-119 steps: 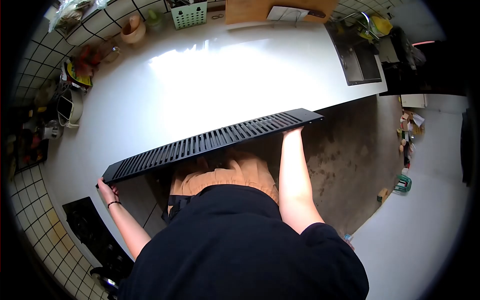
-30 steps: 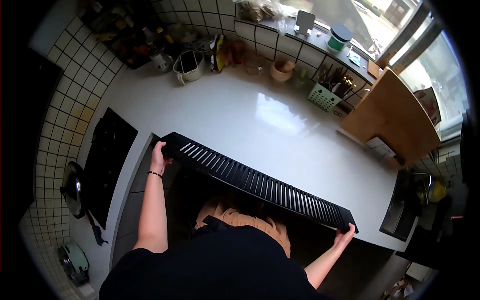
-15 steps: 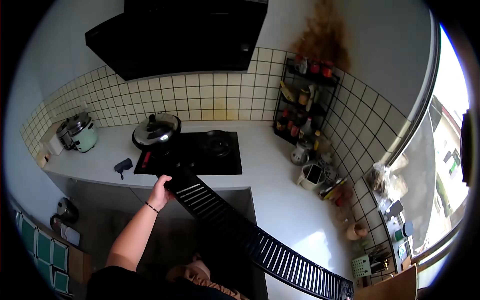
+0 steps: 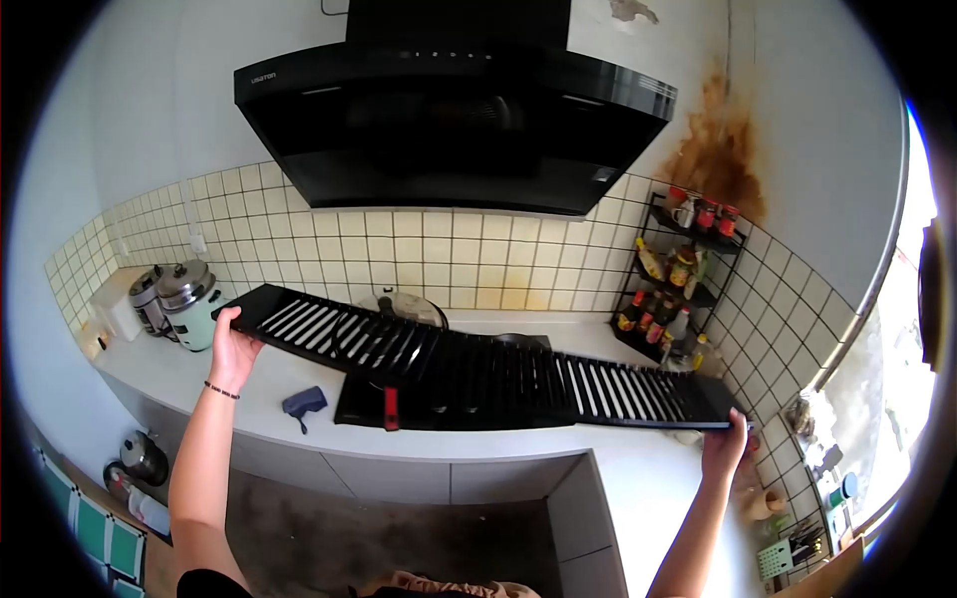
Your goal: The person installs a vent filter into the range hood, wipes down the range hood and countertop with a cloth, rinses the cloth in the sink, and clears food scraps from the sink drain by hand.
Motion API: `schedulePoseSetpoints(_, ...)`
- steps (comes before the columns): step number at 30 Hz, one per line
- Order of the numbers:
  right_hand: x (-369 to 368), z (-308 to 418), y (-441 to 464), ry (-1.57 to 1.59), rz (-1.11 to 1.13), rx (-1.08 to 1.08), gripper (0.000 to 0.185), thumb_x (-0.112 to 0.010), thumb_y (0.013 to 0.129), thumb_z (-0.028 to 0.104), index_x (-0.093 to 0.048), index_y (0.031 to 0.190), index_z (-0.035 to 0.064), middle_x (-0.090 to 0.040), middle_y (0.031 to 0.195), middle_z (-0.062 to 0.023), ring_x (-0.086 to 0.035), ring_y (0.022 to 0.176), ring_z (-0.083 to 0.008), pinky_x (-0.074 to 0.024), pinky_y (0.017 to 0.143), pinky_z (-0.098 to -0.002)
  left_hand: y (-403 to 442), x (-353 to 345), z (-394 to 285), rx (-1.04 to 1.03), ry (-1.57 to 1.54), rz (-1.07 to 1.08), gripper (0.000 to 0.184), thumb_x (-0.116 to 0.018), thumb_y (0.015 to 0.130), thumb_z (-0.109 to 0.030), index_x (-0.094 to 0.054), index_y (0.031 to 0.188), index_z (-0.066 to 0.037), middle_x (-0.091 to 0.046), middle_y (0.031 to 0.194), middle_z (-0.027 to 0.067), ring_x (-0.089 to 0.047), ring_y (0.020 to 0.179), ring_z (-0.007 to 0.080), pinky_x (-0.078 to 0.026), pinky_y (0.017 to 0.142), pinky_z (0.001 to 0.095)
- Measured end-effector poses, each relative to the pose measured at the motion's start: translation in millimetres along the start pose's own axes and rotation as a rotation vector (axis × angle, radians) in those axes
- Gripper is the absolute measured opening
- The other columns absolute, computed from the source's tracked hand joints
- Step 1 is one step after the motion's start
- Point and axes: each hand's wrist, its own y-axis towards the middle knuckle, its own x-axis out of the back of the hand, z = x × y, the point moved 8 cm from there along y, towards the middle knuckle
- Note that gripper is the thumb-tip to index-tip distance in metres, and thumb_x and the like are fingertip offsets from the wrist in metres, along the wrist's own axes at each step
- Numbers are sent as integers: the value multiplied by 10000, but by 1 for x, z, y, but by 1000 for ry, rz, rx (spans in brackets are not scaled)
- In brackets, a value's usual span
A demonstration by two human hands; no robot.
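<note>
A long black slatted rack (image 4: pixel 623 391) is held up lengthwise in both my hands, stretching across the view above the counter. My left hand (image 4: pixel 235 349) grips its left end, thumb on top. Around the opposite end, which hangs lower, my right hand (image 4: pixel 726 447) is closed. Through the slats and below the rack shows the black stove (image 4: pixel 359 407), largely covered. Behind the rack a lidded pan (image 4: pixel 404 302) is partly hidden. A red strip-like item (image 4: pixel 391 409) lies at the stove's front left, and a dark blue cloth-like thing (image 4: pixel 304 402) rests beside it.
A black range hood (image 4: pixel 459 140) overhangs the stove. At left on the white counter (image 4: pixel 269 434) stands a pale green rice cooker (image 4: pixel 189 309). In the right corner is a black shelf (image 4: pixel 703 234) with jars and bottles. A green utensil basket (image 4: pixel 775 560) is by the window.
The rack has swung from a steep diagonal to nearly level and up over the stove. My right hand now shows on its right end. The view has shifted, showing more of the hood.
</note>
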Motion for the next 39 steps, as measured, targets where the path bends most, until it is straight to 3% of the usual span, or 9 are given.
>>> schedulePoseSetpoints(2, -26, -18, 36, 32, 28, -1, 220, -589, 834, 177, -609, 988, 22, -655, 1022, -78, -620, 958, -211, -491, 859, -312, 25, -7, -25, -51, -48, 64, 431, -556, 832, -319, -568, 1147, -25, -629, 1106, 60, -579, 986, 175, -457, 876, 303)
schedulePoseSetpoints(3, -64, -25, 36, -21, 30, 29, 214, -610, 816, 187, -608, 983, 54, -659, 926, -42, -632, 818, -172, -508, 698, -262, 44, 14, -21, -61, -74, 45, 430, -559, 830, -320, -567, 1138, -20, -625, 1105, 68, -576, 987, 184, -455, 890, 314)
schedulePoseSetpoints(6, -109, -46, 92, 52, 142, 10, 190, -583, 848, 160, -610, 966, 14, -673, 935, -86, -648, 847, -196, -527, 740, -284, 86, 27, -36, -112, -82, -16, 412, -581, 820, -317, -564, 1103, -18, -615, 1086, 87, -573, 977, 210, -456, 906, 339)
schedulePoseSetpoints(9, -147, -61, 152, 92, 215, 8, 169, -568, 872, 161, -615, 951, 18, -681, 921, -76, -651, 768, -181, -532, 642, -270, 123, 15, -46, -182, -74, -56, 373, -617, 802, -293, -553, 1049, -22, -604, 1045, 81, -570, 959, 205, -467, 874, 349)
schedulePoseSetpoints(13, -184, -88, 221, 95, 413, -35, 153, -571, 872, 159, -626, 937, 32, -682, 929, -75, -644, 769, -182, -535, 682, -288, 169, -6, -50, -253, -65, -101, 345, -615, 799, -269, -536, 1017, -13, -584, 986, 79, -567, 920, 194, -484, 847, 316)
schedulePoseSetpoints(20, -209, -119, 327, 198, 387, 45, 177, -579, 872, 146, -621, 967, 2, -670, 968, -95, -640, 875, -202, -537, 773, -300, 246, -37, -50, -307, -105, -112, 296, -583, 794, -258, -534, 961, -19, -577, 959, 82, -564, 898, 198, -489, 832, 326)
schedulePoseSetpoints(27, -242, -137, 351, 187, 305, 91, 213, -576, 879, 162, -607, 1025, 10, -657, 1013, -85, -633, 869, -201, -527, 760, -292, 292, -38, -47, -338, -143, -133, 291, -575, 792, -270, -534, 936, -21, -575, 922, 75, -552, 874, 195, -475, 843, 325)
schedulePoseSetpoints(31, -255, -146, 364, 142, 444, 45, 205, -579, 888, 189, -617, 996, 19, -667, 977, -83, -632, 862, -183, -532, 732, -269, 312, -26, -51, -325, -110, -167, 315, -575, 789, -286, -527, 957, -25, -565, 931, 76, -539, 899, 198, -457, 842, 327)
schedulePoseSetpoints(39, -284, -140, 381, 90, 456, 101, 215, -556, 922, 202, -592, 1044, 29, -630, 1008, -76, -587, 879, -181, -502, 752, -275, 347, -22, -66, -336, -79, -122, 278, -581, 788, -294, -523, 904, -47, -559, 909, 68, -536, 873, 187, -471, 821, 329)
